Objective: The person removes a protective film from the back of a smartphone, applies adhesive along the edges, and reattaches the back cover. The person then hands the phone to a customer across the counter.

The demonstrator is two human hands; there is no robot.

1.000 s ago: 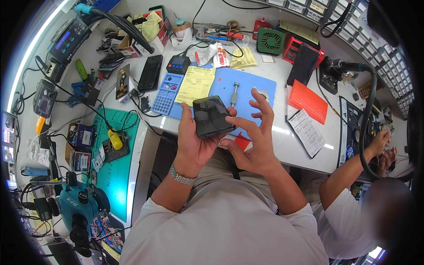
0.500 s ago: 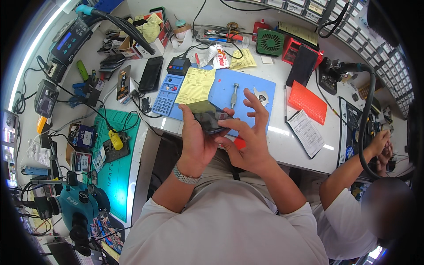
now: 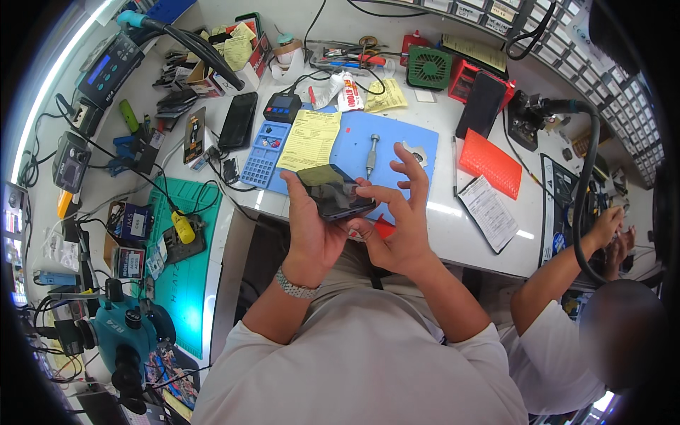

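Observation:
A dark smartphone (image 3: 331, 193) with a glossy, reflecting screen is held in front of me above the bench edge. My left hand (image 3: 309, 234) is closed around its lower left side, thumb along the left edge. My right hand (image 3: 398, 223) is at the phone's right end, its index fingertip at the screen edge and the thumb below. The other right fingers are spread and raised. Beyond the phone lies a blue mat (image 3: 404, 134) with a screwdriver (image 3: 372, 154), a yellow paper form (image 3: 309, 139) and a small metal plate (image 3: 416, 154).
A blue parts tray (image 3: 263, 157) and another black phone (image 3: 238, 120) lie left of the mat. Farther left are a green mat (image 3: 188, 283) and a teal microscope (image 3: 124, 329). A red bubble pouch (image 3: 490, 163) and white form (image 3: 489, 212) lie right. A co-worker's hands (image 3: 613, 237) are far right.
The phone's screen has tilted more toward me, and my right index finger has shifted back to its edge. The whole view has shifted slightly.

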